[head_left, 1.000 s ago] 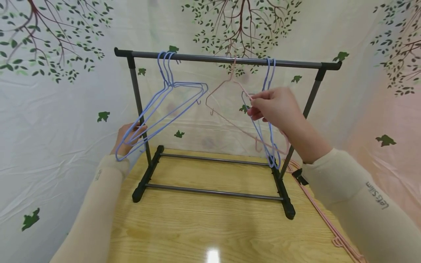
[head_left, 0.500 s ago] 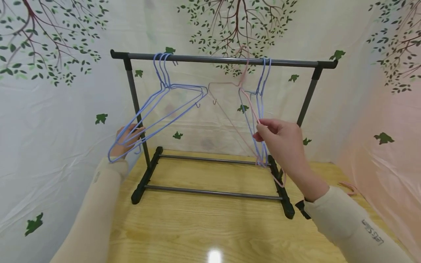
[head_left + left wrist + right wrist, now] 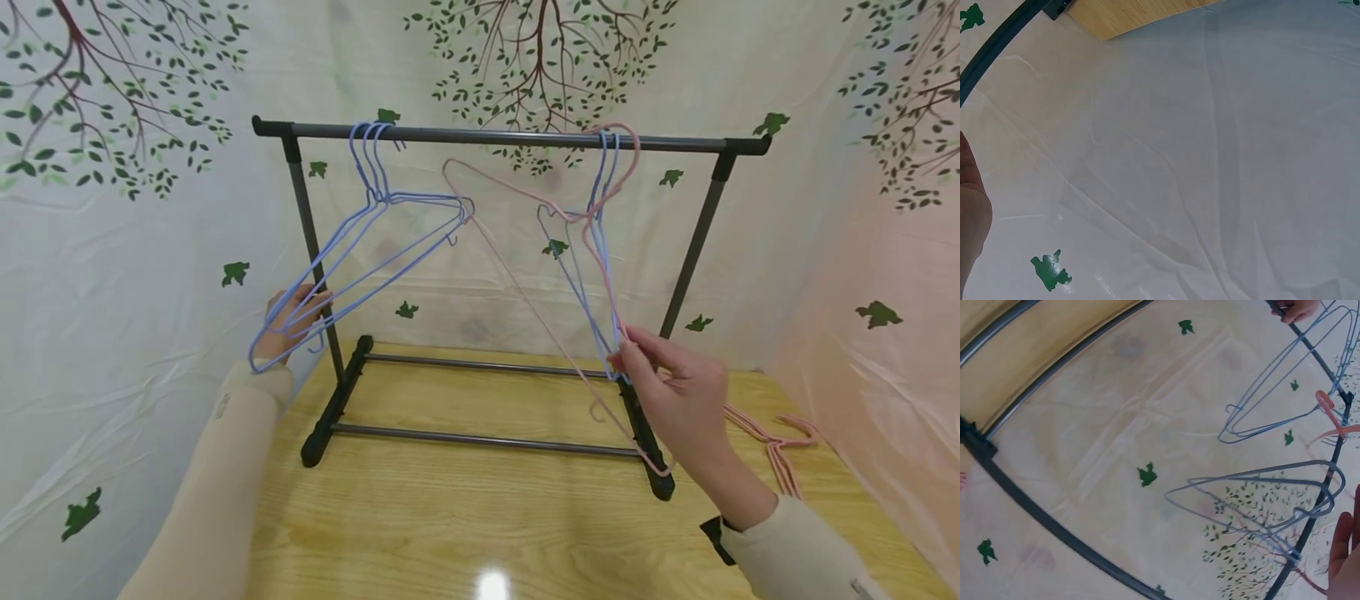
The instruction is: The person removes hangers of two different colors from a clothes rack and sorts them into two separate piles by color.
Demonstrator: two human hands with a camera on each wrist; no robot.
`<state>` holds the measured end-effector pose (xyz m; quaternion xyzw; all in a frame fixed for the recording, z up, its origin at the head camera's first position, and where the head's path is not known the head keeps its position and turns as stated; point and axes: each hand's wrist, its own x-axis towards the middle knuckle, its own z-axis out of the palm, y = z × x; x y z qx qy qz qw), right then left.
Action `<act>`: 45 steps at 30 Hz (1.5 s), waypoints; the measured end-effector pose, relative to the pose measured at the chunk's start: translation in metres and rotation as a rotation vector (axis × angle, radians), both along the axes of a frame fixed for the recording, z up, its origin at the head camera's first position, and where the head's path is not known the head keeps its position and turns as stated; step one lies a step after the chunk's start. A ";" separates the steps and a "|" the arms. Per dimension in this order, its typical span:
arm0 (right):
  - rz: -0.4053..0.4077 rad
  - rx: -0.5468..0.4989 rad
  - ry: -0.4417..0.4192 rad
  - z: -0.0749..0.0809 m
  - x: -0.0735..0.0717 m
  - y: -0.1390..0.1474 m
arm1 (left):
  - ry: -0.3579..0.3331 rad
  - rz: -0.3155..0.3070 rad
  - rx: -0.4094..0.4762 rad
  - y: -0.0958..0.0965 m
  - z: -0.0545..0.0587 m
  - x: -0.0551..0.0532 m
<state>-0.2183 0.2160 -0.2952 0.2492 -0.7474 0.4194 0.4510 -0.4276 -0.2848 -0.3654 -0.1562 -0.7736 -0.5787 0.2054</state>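
My right hand [image 3: 678, 400] pinches a pink wire hanger [image 3: 602, 258] by its near shoulder. The hanger is tilted, and its hook overlaps the rack's top rail [image 3: 480, 136] beside the right-hand blue hangers. My left hand [image 3: 288, 321] grips the left post [image 3: 309, 217] of the black garment rack, seen behind several blue hangers [image 3: 384, 198] that hang toward the rail's left end. A pair of blue hangers [image 3: 603, 171] hangs further right on that rail. Only the edge of the left hand [image 3: 972, 212] shows in the left wrist view; fingers of the right hand [image 3: 1342, 550] show in its own.
On the wooden table [image 3: 465, 525], more pink hangers [image 3: 783, 442] lie to the right of the rack, partly behind the right hand. Two lower bars [image 3: 487, 437] join the rack's black feet. A leaf-printed cloth [image 3: 480, 275] hangs behind.
My right hand has moved down and to the right with the pink hanger, whose hook has shifted right along the rail to the right-hand blue hangers. The left hand stays at the post.
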 end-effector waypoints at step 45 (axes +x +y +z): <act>-0.175 -0.693 0.253 0.015 -0.010 0.144 | 0.016 0.215 -0.342 0.021 0.028 0.030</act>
